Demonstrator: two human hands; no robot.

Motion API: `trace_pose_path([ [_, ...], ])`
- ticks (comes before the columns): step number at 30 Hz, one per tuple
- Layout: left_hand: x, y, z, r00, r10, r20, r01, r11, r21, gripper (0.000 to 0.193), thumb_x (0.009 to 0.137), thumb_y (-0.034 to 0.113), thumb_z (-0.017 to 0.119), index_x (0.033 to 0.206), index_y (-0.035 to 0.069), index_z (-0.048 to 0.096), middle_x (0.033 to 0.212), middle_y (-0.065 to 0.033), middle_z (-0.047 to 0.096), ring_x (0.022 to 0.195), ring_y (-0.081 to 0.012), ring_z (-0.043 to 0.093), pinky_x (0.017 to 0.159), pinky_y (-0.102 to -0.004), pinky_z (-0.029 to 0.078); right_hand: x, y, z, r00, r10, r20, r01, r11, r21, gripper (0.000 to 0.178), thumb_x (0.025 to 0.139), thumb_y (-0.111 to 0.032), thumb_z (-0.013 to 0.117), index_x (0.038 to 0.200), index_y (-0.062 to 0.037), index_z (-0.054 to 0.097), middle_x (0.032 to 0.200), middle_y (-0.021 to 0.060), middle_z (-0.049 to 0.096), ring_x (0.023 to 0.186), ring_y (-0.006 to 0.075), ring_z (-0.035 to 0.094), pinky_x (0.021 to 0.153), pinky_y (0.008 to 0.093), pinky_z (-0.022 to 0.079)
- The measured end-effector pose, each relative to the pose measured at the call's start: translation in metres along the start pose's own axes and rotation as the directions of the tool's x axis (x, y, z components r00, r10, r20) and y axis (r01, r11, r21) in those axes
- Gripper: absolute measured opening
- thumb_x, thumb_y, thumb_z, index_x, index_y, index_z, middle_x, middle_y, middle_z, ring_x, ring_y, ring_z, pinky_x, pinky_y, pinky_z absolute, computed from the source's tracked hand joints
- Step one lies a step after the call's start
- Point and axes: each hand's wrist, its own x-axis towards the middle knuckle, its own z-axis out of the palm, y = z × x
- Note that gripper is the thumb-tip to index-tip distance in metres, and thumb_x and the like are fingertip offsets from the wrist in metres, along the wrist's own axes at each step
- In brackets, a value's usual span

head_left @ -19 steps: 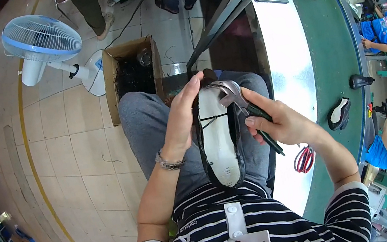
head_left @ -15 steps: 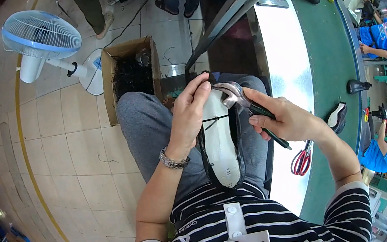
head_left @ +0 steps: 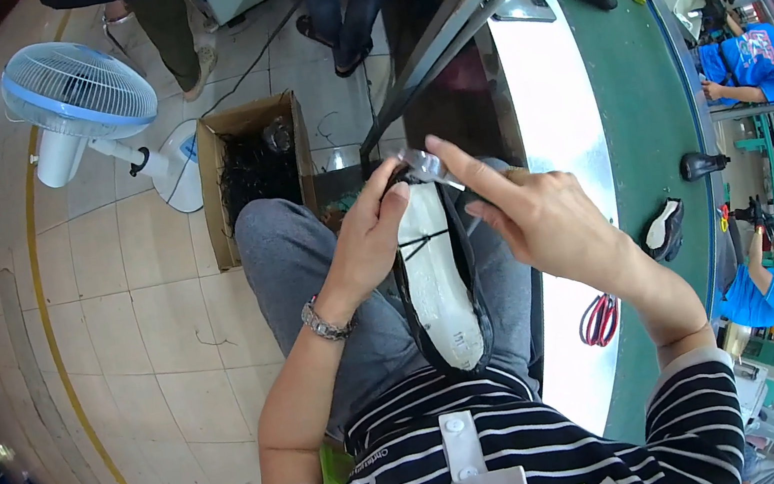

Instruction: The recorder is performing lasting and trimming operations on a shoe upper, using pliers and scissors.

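Observation:
A black shoe upper on a last (head_left: 446,319) rests sole-up on my lap, its white insole facing me and a thin black cord tied across the middle. My left hand (head_left: 361,256) pinches the far end of the shoe between thumb and fingers. In my right hand (head_left: 545,217) is a pair of metal lasting pliers (head_left: 421,165), its head right at that far edge. My right index finger stretches over the tool. The handles are mostly hidden beneath the hand, and whether the jaws bite the upper cannot be made out.
A slanting metal bar (head_left: 446,40) rises beyond the shoe. On my right run a shiny metal ledge (head_left: 554,129) with red-handled scissors (head_left: 601,320) and a green belt (head_left: 633,102) carrying shoes. A cardboard box (head_left: 304,159) and fan (head_left: 77,88) stand left. Co-workers in blue (head_left: 766,303) sit farther right.
The pliers' head has shifted to the shoe's far edge, and its handles have swung under my right hand. That hand's index finger has straightened. My left hand keeps its hold.

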Motion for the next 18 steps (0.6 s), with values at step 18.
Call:
trace_pose_path([
  [18, 0.004, 0.012, -0.008, 0.987, -0.015, 0.158, 0.028, 0.996, -0.084, 0.051, 0.092, 0.011, 0.057, 0.141, 0.006, 0.047, 0.125, -0.0026, 0.056, 0.114, -0.0109, 0.050, 0.102, -0.0259, 0.036, -0.016, 0.017, 0.051, 0.992, -0.023, -0.127, 0.063, 0.944, 0.322, 0.070, 0.093, -0.010, 0.056, 0.152, -0.0167, 0.020, 0.070, 0.0149, 0.064, 0.057, 0.0319, 0.065, 0.054, 0.0407, 0.051],
])
